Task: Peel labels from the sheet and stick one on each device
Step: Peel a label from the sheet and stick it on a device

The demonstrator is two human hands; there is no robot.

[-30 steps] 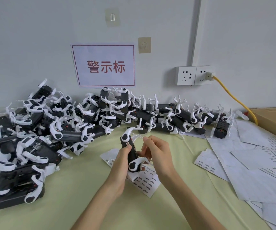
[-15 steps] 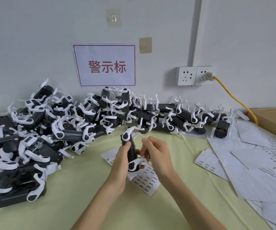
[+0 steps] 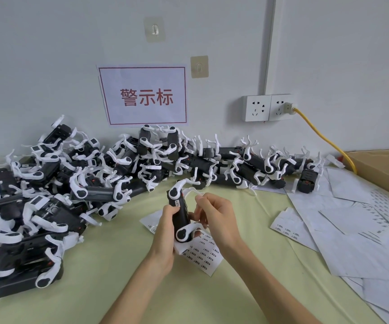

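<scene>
Black device [image 3: 181, 216] gripped upright in left hand [image 3: 165, 232] above label sheet [image 3: 200, 251] near bench [image 3: 123, 265] front edge; long axis pointed away. Right hand [image 3: 216, 218] curled just right of it; pinched contents cannot be told. Label [image 3: 177, 203] seen on device. Device pile [image 3: 72, 183] heaped along far edge.

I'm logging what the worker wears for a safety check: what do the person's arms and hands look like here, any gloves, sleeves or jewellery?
Both arms are bare as far as the head view shows: no sleeves reach the forearms. The left hand and the right hand wear no gloves, and no rings, watch, bracelet or wrist strap can be seen. The nails look short and unpainted, though they are small in the picture.
</scene>
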